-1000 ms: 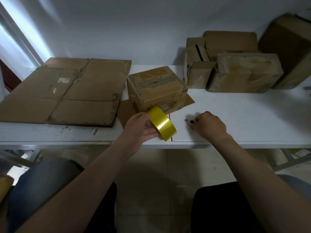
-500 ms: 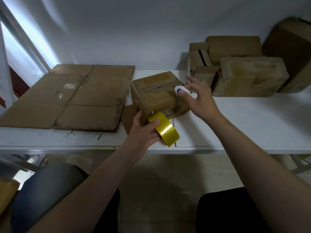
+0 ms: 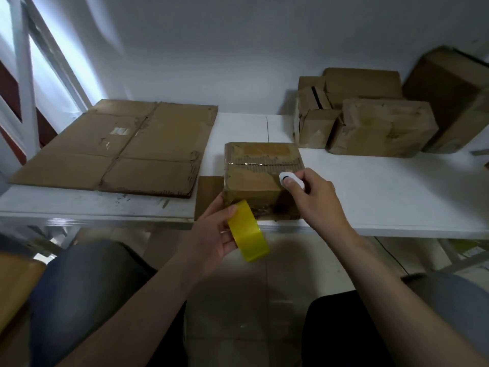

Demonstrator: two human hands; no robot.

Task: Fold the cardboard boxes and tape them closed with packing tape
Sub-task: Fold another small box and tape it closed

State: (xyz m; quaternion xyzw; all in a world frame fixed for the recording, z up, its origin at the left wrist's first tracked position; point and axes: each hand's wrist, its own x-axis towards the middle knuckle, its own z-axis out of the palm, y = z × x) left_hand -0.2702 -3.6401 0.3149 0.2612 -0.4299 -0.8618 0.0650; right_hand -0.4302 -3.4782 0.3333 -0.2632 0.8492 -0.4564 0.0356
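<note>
Centre of frame, near table edge: 1 small cardboard box [image 3: 260, 169], worn, flaps down, with a ragged seam running across its top. It is closed, so its contents cannot be seen. It sits on a flat brown cardboard piece [image 3: 209, 197] that sticks out at its left side. Left hand [image 3: 211, 234], low centre: fingers curled round a yellow tape roll [image 3: 248, 231], thumb on the roll's outer face; the roll is held tilted just in front of the box's near face and hangs past the edge of the white table [image 3: 383, 197]. Right hand [image 3: 315, 200], right of centre: fingers curled, thumb and forefinger pinching a small white tool [image 3: 290, 179] with a dark slot, held over the near right part of the box top; I cannot tell whether it touches the cardboard. Left of frame: flattened cardboard [image 3: 124, 147] lying open on the table, creased into panels, nothing on it. Upper right: cluster of closed boxes [image 3: 383, 125] against the wall, touching one another; the leftmost small one [image 3: 313, 102] has a dark slit in its top, contents not visible. Lower frame: the person's knees, floor between them.
</note>
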